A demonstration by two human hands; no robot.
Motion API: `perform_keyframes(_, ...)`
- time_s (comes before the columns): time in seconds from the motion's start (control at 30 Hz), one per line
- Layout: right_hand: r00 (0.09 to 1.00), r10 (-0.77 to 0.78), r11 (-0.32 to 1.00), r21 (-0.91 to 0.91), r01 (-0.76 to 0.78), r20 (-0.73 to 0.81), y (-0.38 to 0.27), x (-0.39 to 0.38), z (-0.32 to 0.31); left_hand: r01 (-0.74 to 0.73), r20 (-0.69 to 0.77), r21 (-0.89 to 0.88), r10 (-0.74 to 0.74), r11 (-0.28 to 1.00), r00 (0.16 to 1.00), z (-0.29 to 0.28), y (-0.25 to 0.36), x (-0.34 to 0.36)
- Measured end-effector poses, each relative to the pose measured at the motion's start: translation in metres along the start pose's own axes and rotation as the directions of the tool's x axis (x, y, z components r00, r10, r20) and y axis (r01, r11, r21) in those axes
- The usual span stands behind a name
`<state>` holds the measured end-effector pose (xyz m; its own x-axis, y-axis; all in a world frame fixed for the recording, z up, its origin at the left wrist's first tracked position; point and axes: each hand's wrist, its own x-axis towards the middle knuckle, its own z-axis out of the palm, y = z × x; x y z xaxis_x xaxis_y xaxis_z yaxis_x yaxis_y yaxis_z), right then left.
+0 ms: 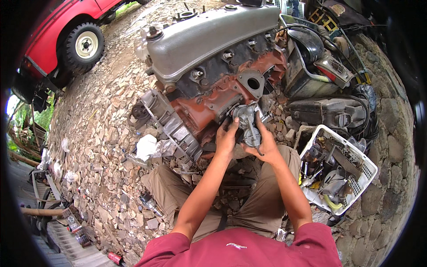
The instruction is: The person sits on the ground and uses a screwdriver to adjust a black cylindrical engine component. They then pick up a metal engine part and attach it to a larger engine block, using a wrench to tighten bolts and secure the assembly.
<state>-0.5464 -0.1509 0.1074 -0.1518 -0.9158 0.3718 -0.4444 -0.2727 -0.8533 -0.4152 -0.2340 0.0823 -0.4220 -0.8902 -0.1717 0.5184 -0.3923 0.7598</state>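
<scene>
My left hand point(227, 138) and my right hand point(266, 143) are both closed around a grey cast-metal part point(249, 129), like a small pump, with a short fitting at its right. It is held against or just in front of the rust-red lower side point(200, 107) of a large engine; whether it touches is unclear. A flanged round opening point(251, 82) sits above it. The engine has a long silver top cover point(213, 33) with spark plugs below it, and an aluminium housing point(175, 129) at its left end.
Rocky rubble ground point(111, 169) surrounds me. A white crate of parts point(371, 171), a black tank point(320, 113) and a bin of parts point(307, 89) stand right, beside a stone wall point(391, 160). A red vehicle point(49, 31) is upper left; a white crumpled bag point(147, 144) lies left.
</scene>
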Motion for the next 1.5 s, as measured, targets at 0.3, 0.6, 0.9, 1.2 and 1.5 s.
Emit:
perform_keyframes(0.3, 0.998, 0.043, 0.996, 0.078, -0.047, 0.056, 0.001, 0.001, -0.012, -0.26, 0.011, 0.302, 0.27, 0.917, 0.963, 0.028, 0.012, -0.028)
perform_keyframes(0.6, 0.992, 0.125, 0.978, 0.167, -0.122, -0.006, -0.002, -0.006, 0.007, -0.109, -0.096, 0.224, 0.133, 0.968, 0.986, 0.013, 0.008, -0.01)
perform_keyframes(0.9, 0.996, 0.086, 0.99, 0.113, -0.083, -0.022, -0.003, -0.009, 0.005, -0.079, -0.056, 0.259, 0.097, 0.962, 0.994, 0.006, 0.02, -0.015)
perform_keyframes(1.2, 0.995, -0.097, 0.994, -0.057, 0.097, 0.002, 0.003, -0.007, -0.012, -0.113, -0.027, 0.437, 0.138, 0.893, 0.99, 0.002, 0.012, -0.006)
perform_keyframes(1.5, 0.985, 0.124, 0.974, 0.202, -0.099, -0.117, 0.041, 0.047, -0.044, 0.019, -0.1, 0.486, 0.035, 0.874, 0.994, 0.013, 0.016, -0.015)
